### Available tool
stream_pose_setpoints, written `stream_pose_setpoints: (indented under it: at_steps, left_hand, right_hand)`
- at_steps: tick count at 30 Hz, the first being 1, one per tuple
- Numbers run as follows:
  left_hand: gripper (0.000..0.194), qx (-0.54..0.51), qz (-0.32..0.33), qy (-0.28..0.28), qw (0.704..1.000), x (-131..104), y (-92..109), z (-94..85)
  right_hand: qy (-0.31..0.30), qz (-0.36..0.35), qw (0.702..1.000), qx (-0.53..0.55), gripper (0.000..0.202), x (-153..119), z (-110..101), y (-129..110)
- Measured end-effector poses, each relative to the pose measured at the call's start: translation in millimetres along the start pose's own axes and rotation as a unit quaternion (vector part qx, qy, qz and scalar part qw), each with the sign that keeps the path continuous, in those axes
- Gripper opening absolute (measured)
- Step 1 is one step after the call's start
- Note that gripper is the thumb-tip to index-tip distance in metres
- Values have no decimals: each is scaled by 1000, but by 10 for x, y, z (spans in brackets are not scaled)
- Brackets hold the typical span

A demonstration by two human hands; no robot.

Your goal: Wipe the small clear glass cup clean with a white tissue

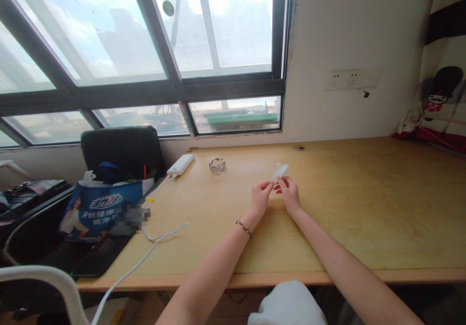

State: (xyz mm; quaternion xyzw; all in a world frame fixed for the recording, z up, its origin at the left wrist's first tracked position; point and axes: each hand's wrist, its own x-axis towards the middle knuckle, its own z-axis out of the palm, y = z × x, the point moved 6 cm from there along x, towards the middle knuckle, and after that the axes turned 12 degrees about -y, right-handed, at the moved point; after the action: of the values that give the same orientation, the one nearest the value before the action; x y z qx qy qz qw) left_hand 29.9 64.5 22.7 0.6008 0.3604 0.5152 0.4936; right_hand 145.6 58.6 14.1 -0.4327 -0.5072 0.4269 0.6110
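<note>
Head view: left hand [260, 195] and right hand [289, 192] pinch white paper [279, 171]; ashtray [217, 165] nearby.

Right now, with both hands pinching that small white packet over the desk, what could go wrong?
1. The small white packet is held only by fingertips of the left hand and right hand; a hard pull could tear it suddenly and spill whatever is inside onto the desk.
2. The glass dish sits just beyond the left hand; a jerk might knock it.
3. The white cable trails off the desk edge near the left forearm and could snag.
</note>
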Motion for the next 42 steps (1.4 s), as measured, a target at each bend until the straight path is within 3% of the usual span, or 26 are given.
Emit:
stream_pose_setpoints:
  at_steps: [7, 14, 20, 27, 29, 33, 36, 39, 40, 42]
  left_hand:
    - [28, -15, -13, 6, 1000, -2, -30, -17]
    - [30, -87, -62, 25, 994, 11, -182, -43]
    - [32, -161, -77, 77, 981, 14, -257, -117]
    - [28, -233, -89, 139, 958, 35, -360, -219]
    - [33, -252, -108, 119, 954, 55, -369, -196]
    - [43, -269, -160, 1, 950, 85, -390, -74]
    - [38, -262, -149, -30, 953, 93, -406, -84]
    - [35, -253, -138, 10, 958, 100, -439, -165]
    - [34, -249, -138, 30, 958, 100, -450, -192]
    - [32, -244, -136, 57, 958, 99, -456, -225]
  right_hand:
    - [-6, 0, 1000, -3, 26, -3, 3, -9]
    - [-8, -4, 999, -35, 26, -11, -2, -28]
    - [-6, 0, 998, -59, 23, -5, -6, -11]
    - [51, -14, 997, -55, 16, -22, -99, -4]
    - [59, -16, 996, -62, 16, -24, -131, -16]
    - [3, -27, 997, -68, 16, 16, -92, -96]
    - [-12, -41, 993, -114, 11, -32, -45, -352]
    - [37, -107, 972, -207, 13, -364, -23, -979]
    - [21, -145, 961, -234, 13, -547, 27, -1246]
    - [-82, -211, 937, -268, 17, -985, 202, -1728]
